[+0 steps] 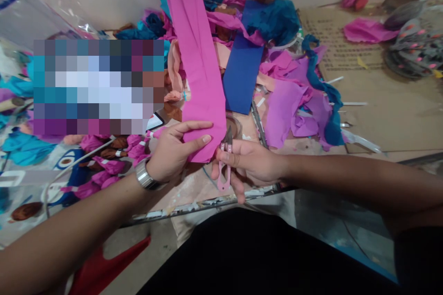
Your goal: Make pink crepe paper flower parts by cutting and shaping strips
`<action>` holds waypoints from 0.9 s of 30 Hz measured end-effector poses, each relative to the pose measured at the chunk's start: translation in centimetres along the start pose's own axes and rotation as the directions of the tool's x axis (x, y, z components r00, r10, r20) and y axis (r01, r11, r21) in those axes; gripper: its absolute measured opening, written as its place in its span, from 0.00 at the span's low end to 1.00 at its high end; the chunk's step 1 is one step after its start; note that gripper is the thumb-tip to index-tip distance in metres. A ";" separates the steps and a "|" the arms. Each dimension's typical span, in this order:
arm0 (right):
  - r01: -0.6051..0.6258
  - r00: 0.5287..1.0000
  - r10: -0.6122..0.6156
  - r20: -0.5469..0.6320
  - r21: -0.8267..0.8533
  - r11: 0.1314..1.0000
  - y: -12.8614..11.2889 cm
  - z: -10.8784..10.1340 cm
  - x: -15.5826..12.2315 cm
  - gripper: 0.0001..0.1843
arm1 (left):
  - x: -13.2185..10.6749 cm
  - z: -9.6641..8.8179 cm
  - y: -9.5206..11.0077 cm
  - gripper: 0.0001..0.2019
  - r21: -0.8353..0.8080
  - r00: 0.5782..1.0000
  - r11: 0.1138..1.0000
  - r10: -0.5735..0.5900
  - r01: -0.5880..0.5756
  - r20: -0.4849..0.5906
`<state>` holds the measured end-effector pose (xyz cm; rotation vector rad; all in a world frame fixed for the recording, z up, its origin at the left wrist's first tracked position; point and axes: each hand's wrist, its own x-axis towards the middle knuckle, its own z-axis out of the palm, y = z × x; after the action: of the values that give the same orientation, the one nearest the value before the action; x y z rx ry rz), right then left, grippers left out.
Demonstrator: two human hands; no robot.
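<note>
My left hand [175, 150], with a metal watch [145, 176] on the wrist, pinches the near end of a long folded strip of pink crepe paper [197, 55] that stretches away toward the wall. My right hand [247, 162] is closed round small pink thread snips [225, 159], whose dark blades point up at the strip's lower right corner.
A heap of crepe paper scraps lies beyond: a blue folded sheet [242, 71], purple pieces [290, 106], teal strips [323, 87]. Pink and brown paper flowers [110, 156] lie at left. Brown cardboard [374, 92] covers the right. A blurred patch hides part of the left.
</note>
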<state>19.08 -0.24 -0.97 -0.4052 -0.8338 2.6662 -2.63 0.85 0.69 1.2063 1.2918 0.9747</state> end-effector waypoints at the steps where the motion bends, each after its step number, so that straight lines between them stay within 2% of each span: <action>1: -0.012 1.000 0.012 -0.003 -0.006 1.000 0.0 0.0 0.0 0.25 | 0.0 0.0 0.1 0.20 0.012 1.000 1.000 0.009 -0.009 0.000; 5: -0.038 0.999 0.038 -0.032 -0.009 0.999 -0.1 0.2 -0.1 0.25 | 0.0 0.0 0.2 0.20 0.046 0.999 0.998 0.040 -0.040 0.010; 10: 0.012 1.000 -0.012 0.014 0.000 1.000 -0.2 0.3 -0.2 0.26 | 0.0 -0.1 0.1 0.20 0.052 0.999 0.998 0.036 -0.037 0.013; 17: 0.060 0.997 -0.059 -0.042 0.040 0.997 -0.1 0.3 0.0 0.13 | 0.0 -0.4 -0.2 0.25 0.025 0.999 0.999 0.026 -0.027 0.028; 21: 0.048 0.997 -0.048 -0.053 0.007 0.999 -0.3 0.2 0.0 0.14 | 0.1 -0.6 -0.4 0.27 -0.016 0.998 1.000 0.005 -0.004 0.056; 27: 0.046 0.996 -0.047 -0.072 -0.016 0.999 -0.5 -0.1 0.1 0.17 | 0.1 -0.7 -0.5 0.26 0.015 0.997 0.999 0.029 -0.030 0.065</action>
<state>19.14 0.18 -0.75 -0.4769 -0.8308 2.5881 -3.41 0.96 0.24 1.2625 1.2364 0.9400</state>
